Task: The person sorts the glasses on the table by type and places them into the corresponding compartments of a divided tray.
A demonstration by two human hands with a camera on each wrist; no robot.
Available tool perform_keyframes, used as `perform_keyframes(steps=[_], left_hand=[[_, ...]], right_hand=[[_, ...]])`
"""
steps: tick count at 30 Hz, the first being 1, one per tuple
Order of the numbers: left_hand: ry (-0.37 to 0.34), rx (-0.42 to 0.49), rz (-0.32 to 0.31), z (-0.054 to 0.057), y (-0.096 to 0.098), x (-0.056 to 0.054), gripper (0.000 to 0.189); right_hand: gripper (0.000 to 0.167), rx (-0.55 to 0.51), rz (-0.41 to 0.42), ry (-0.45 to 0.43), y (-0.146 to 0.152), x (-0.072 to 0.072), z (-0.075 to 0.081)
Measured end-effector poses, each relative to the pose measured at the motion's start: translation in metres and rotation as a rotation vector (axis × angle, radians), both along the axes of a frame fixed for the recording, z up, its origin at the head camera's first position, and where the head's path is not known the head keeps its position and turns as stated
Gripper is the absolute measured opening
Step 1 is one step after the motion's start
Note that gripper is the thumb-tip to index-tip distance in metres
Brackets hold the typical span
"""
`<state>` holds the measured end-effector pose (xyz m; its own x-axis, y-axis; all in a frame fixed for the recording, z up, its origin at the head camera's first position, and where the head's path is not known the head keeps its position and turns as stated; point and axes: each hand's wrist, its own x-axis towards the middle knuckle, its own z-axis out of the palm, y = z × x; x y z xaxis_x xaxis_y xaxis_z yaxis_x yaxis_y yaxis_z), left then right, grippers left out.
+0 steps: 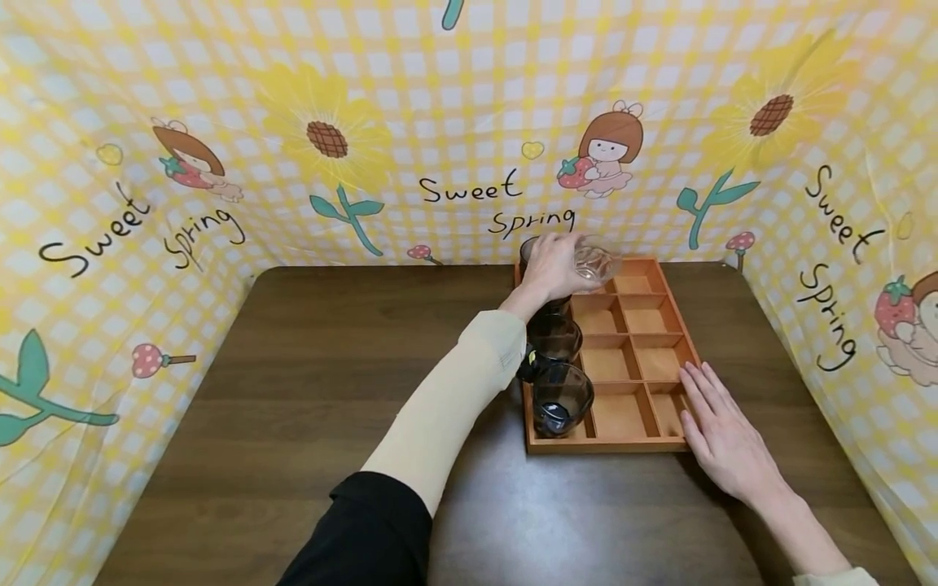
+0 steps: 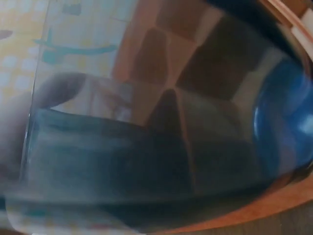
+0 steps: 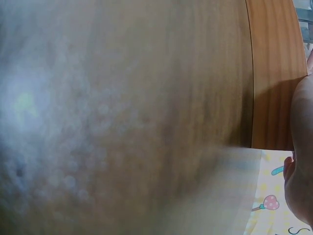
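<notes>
My left hand [image 1: 551, 270] is over the far end of the wooden divided tray [image 1: 608, 446], gripping a clear glass [image 1: 599, 259] that is tilted over the far compartments. Dark tinted glasses line the tray's left column: the nearest glass [image 1: 563, 400] and the one behind it [image 1: 554, 338] show well, while those farther back are partly hidden by the hand. A dark glass [image 2: 161, 161] fills most of the left wrist view, blurred and very close. With fingers extended, my right hand [image 1: 729, 448] rests on the tray's near right edge.
The tray's middle and right columns show bare compartments, such as one in the front row [image 1: 624, 411]. Under it lies a dark wooden table [image 1: 330, 407]. A yellow checked cloth [image 1: 440, 122] with printed flowers rises behind the table and on both sides.
</notes>
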<state>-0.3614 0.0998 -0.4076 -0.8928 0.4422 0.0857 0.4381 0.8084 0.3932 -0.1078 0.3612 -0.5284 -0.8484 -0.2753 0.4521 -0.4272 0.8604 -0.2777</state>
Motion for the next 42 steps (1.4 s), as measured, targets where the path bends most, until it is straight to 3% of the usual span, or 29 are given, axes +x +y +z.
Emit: perform_keyframes(steps=[6, 15, 21, 27, 31, 37, 42], left_hand=[[0.017, -0.093, 0.080, -0.007, -0.002, 0.003, 0.093], [-0.003, -0.348, 0.211, -0.010, 0.008, 0.006, 0.101], [-0.022, -0.410, 0.241, -0.009, 0.016, 0.009, 0.105], [-0.085, -0.476, 0.276, -0.007, 0.017, 0.005, 0.090], [-0.126, -0.490, 0.275, -0.007, 0.014, 0.003, 0.092], [-0.118, -0.499, 0.234, -0.002, 0.007, 0.009, 0.097], [-0.109, -0.290, 0.141, 0.004, -0.013, 0.018, 0.094]], right_hand=[[0.057, 0.011, 0.008, 0.000, -0.002, -0.003, -0.005], [0.060, 0.010, 0.019, -0.009, -0.004, -0.002, -0.002], [0.061, 0.001, 0.024, -0.008, -0.001, 0.001, -0.002], [0.063, 0.011, 0.035, -0.025, -0.004, -0.002, -0.004], [0.063, 0.008, 0.042, -0.017, -0.007, -0.003, -0.004], [0.061, 0.035, 0.059, 0.000, -0.005, -0.011, 0.000], [0.063, 0.073, 0.049, -0.031, -0.009, -0.012, 0.005]])
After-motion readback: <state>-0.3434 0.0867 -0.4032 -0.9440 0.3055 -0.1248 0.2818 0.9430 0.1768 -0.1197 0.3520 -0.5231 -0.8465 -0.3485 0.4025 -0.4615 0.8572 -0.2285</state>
